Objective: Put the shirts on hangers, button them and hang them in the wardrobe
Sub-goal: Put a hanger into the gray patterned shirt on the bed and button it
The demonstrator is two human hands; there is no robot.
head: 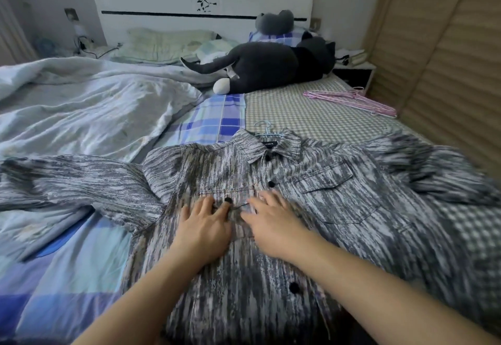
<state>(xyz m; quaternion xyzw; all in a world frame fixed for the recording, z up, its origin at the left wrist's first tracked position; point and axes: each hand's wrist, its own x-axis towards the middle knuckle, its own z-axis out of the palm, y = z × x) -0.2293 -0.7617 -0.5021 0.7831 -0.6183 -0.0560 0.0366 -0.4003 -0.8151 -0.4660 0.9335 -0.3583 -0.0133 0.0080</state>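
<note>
A grey streaked shirt (339,190) lies face up on the bed, sleeves spread to both sides. The hook of a light blue hanger (264,127) sticks out above its collar. Two black buttons near the collar look fastened. My left hand (207,225) pinches the left placket edge by a third black button (228,200) at chest height. Just to the right of that button, my right hand (272,218) pinches the other placket edge. A further button (294,287) shows lower down the front.
A stack of pink hangers (352,99) lies on the checked sheet at the right, beside the louvred wardrobe door (447,60). A dark plush cat (271,66) lies across the bed head. A rumpled duvet (81,106) covers the left half.
</note>
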